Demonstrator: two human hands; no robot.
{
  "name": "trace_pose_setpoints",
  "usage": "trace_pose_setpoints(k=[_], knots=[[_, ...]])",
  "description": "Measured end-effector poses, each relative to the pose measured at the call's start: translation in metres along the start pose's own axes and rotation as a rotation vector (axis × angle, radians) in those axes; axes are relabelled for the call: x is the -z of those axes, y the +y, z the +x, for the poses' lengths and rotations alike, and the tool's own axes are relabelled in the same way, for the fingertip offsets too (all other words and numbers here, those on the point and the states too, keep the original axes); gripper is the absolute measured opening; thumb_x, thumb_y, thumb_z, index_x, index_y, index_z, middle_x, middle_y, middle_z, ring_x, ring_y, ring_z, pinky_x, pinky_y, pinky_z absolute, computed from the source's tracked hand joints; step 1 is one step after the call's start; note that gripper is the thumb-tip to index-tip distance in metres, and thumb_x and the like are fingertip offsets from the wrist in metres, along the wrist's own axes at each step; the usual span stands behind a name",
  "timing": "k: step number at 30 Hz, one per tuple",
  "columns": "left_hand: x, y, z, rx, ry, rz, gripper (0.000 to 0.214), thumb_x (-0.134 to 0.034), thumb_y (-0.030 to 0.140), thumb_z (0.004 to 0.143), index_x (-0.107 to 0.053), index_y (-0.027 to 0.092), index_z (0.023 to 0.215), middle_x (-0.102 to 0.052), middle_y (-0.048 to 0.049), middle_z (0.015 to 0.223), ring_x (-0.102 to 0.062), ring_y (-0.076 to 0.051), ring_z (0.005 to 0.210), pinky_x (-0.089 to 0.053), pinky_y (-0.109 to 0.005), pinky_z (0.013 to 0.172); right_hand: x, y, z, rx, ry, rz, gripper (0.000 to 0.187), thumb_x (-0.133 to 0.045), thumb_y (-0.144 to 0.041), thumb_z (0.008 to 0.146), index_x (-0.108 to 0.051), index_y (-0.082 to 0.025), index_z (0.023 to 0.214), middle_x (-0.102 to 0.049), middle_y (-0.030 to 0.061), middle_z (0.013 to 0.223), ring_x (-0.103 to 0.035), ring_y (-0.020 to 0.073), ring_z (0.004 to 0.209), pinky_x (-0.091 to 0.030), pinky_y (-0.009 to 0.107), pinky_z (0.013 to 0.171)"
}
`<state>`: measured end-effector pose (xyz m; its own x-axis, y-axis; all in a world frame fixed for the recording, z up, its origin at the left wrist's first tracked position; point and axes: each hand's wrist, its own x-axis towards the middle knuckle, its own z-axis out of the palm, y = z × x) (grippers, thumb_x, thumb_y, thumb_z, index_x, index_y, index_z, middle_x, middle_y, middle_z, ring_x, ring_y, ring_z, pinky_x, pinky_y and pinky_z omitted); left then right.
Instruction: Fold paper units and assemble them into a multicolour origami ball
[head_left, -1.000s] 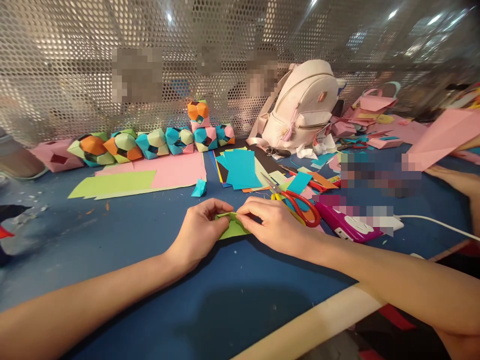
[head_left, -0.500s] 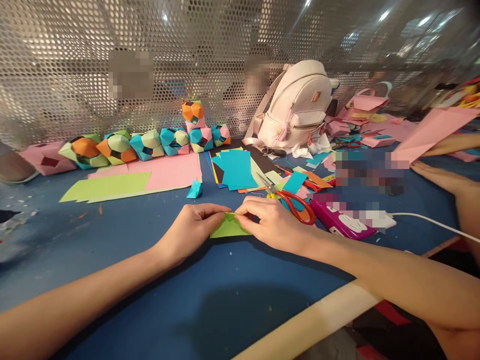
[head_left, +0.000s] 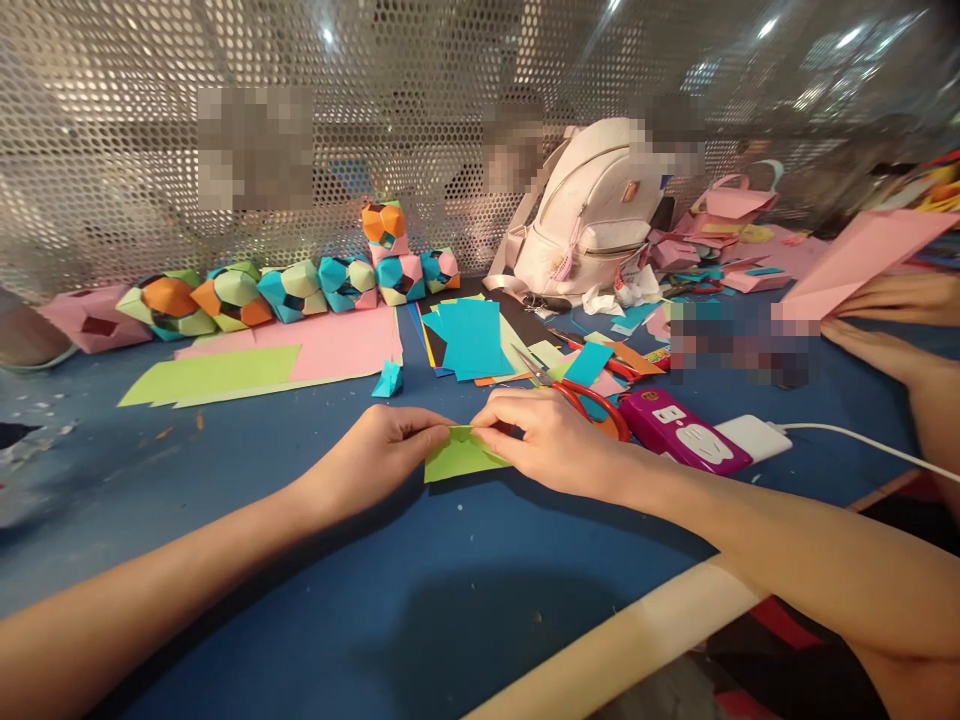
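A small piece of green paper [head_left: 463, 457] is pinched between my two hands, just above the blue table [head_left: 330, 610]. My left hand [head_left: 384, 448] grips its upper left edge between thumb and fingers. On the upper right edge, the thumb and fingers of my right hand [head_left: 529, 435] are closed, and that hand covers part of the sheet. Just beyond my left fingers sits a small folded blue paper piece [head_left: 388, 380]. Red-handled scissors [head_left: 592, 408] lie behind my right hand, partly covered by it.
Folded paper balls [head_left: 234, 296] line the back before a perforated metal screen [head_left: 420, 90]. Green sheets [head_left: 214, 375], blue sheets [head_left: 465, 338] and a pale backpack [head_left: 592, 220] lie nearer. A purple power bank [head_left: 679, 430] with a white plug stands right. Another person's hands [head_left: 877, 355] hold pink paper [head_left: 862, 265].
The green paper has shifted slightly to the right and tilted a little in my fingers. Both my hands stay nearly in place. The other person's pink paper has moved slightly left.
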<state>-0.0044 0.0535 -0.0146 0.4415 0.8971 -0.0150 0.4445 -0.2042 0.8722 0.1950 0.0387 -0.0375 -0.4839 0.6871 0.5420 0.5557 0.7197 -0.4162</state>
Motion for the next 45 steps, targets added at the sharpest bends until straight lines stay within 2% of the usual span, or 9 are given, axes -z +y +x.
trace_pose_setpoints(k=[6, 10, 13, 17, 21, 24, 31, 39, 45], knots=[[0.002, -0.006, 0.002, -0.091, -0.018, 0.086, 0.020, -0.061, 0.032, 0.073, -0.078, 0.021, 0.077, -0.073, -0.0012, 0.071, -0.059, -0.017, 0.065, -0.043, -0.022, 0.058, 0.002, 0.000, 0.001, 0.008, -0.031, -0.015, 0.021, -0.054, -0.006, 0.084, -0.061, -0.016, 0.068, -0.063, -0.0006, 0.066, -0.053, 0.0095, 0.061, -0.040, 0.022, 0.059], [-0.001, -0.009, 0.002, -0.084, -0.064, 0.033, 0.023, -0.063, 0.033, 0.074, -0.077, 0.021, 0.088, -0.075, -0.0027, 0.085, -0.063, -0.018, 0.072, -0.047, -0.023, 0.064, -0.001, 0.000, 0.000, 0.028, -0.067, -0.005, 0.020, -0.054, -0.007, 0.085, -0.064, -0.015, 0.069, -0.063, 0.0002, 0.067, -0.053, 0.0089, 0.059, -0.040, 0.021, 0.056], [-0.005, -0.009, 0.000, -0.101, -0.100, 0.118, 0.024, -0.059, 0.033, 0.077, -0.077, 0.019, 0.083, -0.073, -0.0026, 0.076, -0.059, -0.016, 0.065, -0.044, -0.022, 0.058, -0.004, 0.000, -0.001, 0.070, -0.088, 0.026, 0.018, -0.056, -0.008, 0.085, -0.066, -0.014, 0.071, -0.063, 0.0009, 0.067, -0.054, 0.0089, 0.059, -0.040, 0.021, 0.055], [-0.007, -0.007, -0.004, -0.156, -0.005, 0.218, 0.025, -0.056, 0.032, 0.080, -0.075, 0.017, 0.076, -0.069, -0.0015, 0.065, -0.053, -0.013, 0.057, -0.039, -0.022, 0.053, -0.004, -0.001, 0.000, 0.019, -0.058, 0.093, 0.014, -0.060, -0.012, 0.084, -0.069, -0.014, 0.074, -0.066, 0.0008, 0.068, -0.057, 0.0091, 0.060, -0.043, 0.021, 0.057], [-0.007, -0.007, -0.006, -0.181, 0.075, 0.213, 0.025, -0.054, 0.031, 0.081, -0.074, 0.016, 0.079, -0.068, -0.0011, 0.065, -0.051, -0.012, 0.057, -0.038, -0.022, 0.053, 0.001, -0.005, 0.004, -0.148, -0.035, 0.137, 0.013, -0.062, -0.011, 0.082, -0.068, -0.016, 0.072, -0.068, -0.0010, 0.068, -0.059, 0.0097, 0.064, -0.045, 0.022, 0.060], [-0.008, -0.009, -0.006, -0.158, 0.069, 0.185, 0.024, -0.055, 0.031, 0.081, -0.073, 0.015, 0.080, -0.066, -0.0010, 0.065, -0.050, -0.012, 0.058, -0.037, -0.022, 0.052, 0.003, -0.007, 0.005, -0.174, -0.047, 0.126, 0.016, -0.059, -0.006, 0.082, -0.067, -0.016, 0.072, -0.068, -0.0011, 0.068, -0.059, 0.0095, 0.064, -0.044, 0.021, 0.059], [-0.012, -0.013, -0.003, -0.047, 0.013, 0.024, 0.014, -0.060, 0.028, 0.073, -0.065, 0.016, 0.069, -0.060, 0.0013, 0.062, -0.047, -0.010, 0.057, -0.036, -0.021, 0.051, 0.000, -0.003, 0.003, 0.037, -0.020, 0.069, 0.017, -0.055, -0.011, 0.086, -0.066, -0.017, 0.075, -0.068, 0.0013, 0.073, -0.060, 0.0113, 0.068, -0.046, 0.023, 0.065], [-0.018, -0.016, 0.000, 0.082, 0.044, -0.169, 0.012, -0.063, 0.027, 0.065, -0.062, 0.015, 0.065, -0.061, 0.0004, 0.063, -0.049, -0.011, 0.058, -0.037, -0.024, 0.056, 0.002, -0.004, 0.006, 0.001, 0.088, 0.093, 0.019, -0.051, -0.009, 0.084, -0.058, -0.018, 0.069, -0.061, -0.0006, 0.067, -0.052, 0.0106, 0.063, -0.045, 0.025, 0.064], [-0.022, -0.015, 0.000, 0.141, 0.083, -0.269, 0.013, -0.065, 0.027, 0.063, -0.060, 0.015, 0.061, -0.057, 0.0028, 0.058, -0.043, -0.009, 0.055, -0.032, -0.022, 0.053, -0.001, -0.005, 0.006, -0.142, 0.036, 0.174, 0.006, -0.060, -0.019, 0.083, -0.061, -0.017, 0.077, -0.064, 0.0012, 0.075, -0.059, 0.0117, 0.068, -0.048, 0.025, 0.064]])
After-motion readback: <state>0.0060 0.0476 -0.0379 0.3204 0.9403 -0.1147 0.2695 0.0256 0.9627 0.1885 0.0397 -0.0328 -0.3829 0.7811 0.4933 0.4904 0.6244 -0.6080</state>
